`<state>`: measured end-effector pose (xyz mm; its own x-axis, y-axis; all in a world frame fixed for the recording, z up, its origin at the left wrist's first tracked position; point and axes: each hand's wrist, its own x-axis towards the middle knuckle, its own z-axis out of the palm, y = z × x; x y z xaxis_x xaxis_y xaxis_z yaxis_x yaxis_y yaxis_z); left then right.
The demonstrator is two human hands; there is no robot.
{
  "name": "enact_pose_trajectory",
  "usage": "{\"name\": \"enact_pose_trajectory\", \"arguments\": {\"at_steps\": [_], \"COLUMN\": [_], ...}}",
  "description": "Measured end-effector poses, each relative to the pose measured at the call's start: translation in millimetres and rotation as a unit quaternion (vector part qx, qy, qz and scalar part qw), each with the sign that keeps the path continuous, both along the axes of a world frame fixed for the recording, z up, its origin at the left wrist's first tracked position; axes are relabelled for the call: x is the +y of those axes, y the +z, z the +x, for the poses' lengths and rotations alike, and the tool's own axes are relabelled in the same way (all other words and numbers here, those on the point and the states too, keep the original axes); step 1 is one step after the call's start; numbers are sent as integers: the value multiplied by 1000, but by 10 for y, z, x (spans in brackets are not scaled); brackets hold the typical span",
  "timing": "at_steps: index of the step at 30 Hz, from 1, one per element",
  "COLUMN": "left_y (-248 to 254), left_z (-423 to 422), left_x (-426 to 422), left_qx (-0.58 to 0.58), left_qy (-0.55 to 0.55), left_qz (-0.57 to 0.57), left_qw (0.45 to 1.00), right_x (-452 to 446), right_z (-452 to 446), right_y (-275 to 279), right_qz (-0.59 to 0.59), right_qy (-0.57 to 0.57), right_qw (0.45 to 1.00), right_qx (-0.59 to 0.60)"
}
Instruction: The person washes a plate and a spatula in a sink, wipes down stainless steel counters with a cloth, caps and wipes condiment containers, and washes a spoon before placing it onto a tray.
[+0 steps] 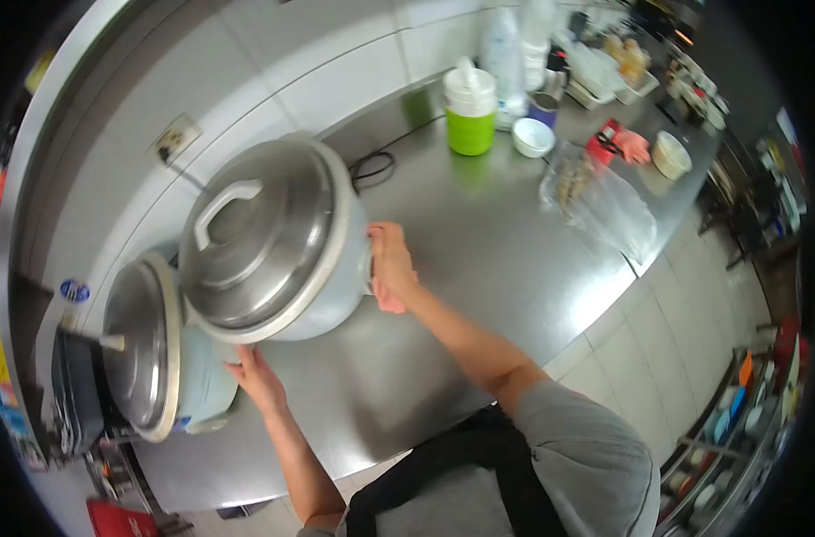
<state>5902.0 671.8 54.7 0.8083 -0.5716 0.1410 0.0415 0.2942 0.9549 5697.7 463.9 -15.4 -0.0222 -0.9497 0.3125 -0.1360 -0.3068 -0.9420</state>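
A large rice cooker (314,300) with a domed metal lid (278,237) and a pale lid handle (224,208) stands at the wall side of the steel counter, leaning in my view. On its right side, my right hand (392,264) is closed at the side grip, with a pink cloth (390,299) under the palm. My left hand (261,383) is at the cooker's lower left, fingers curled up against its side below the rim; their tips are partly hidden. Close to that hand, a second similar cooker (206,380) stands on the left.
Along the steel counter (479,233) stand a green-and-white jug (470,121), a white bowl (533,137) and a plastic bag (613,210). Further right are a pink glove (633,146) and a cream tub (671,156). A black cord (372,168) lies behind the cooker, near a wall socket (175,137).
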Motion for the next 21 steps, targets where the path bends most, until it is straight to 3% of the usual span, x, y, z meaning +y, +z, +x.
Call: {"name": "enact_pose_trajectory", "arguments": {"at_steps": [2,5,6,9,10,12,14,15,16,17,18,19,20,21], "left_y": [-57,-124,-84,-183,-175,-244,-228,-136,-106,-177,-305,-461,-814,-1105], "left_z": [102,338,303,404,391,478,452,310,155,21,-89,-179,-188,-264], "left_x": [-110,-185,-201,-192,-174,-138,-141,-173,-172,-137,-53,45,220,353], "left_qx": [-6,-49,-48,-55,-76,-74,-70,-67,-61,-70,-79,-88,-106,-124], "left_qy": [-23,-60,-37,-32,-41,-24,12,38,63,82,100,118,87,56], "left_qz": [-41,-57,-47,-48,-40,-12,7,12,19,37,55,71,100,128], "left_qw": [999,995,997,997,995,997,997,997,996,993,990,987,986,982], "right_x": [-388,-781,-735,-614,-594,-451,-394,-398,-8,25,301,525,997,1117], "right_z": [-135,-184,-212,-348,-387,-782,-1414,-1826,-2274,-2850,-3449,-4072,-4319,-4645], "right_y": [-242,-387,-227,-605,-626,-452,-527,-677,-458,-954,-1069,-1110,-635,-673], "right_qz": [-52,-181,-57,-121,-142,-140,-80,-21,-23,-18,-63,24,-32,52], "right_qy": [114,-80,-87,-14,-16,-11,-11,-17,-145,-228,-277,-251,-340,-349], "right_qw": [991,946,939,858,867,805,805,835,846,838,820,865,755,840], "right_qx": [56,258,327,498,478,576,588,549,513,495,496,434,559,413]}}
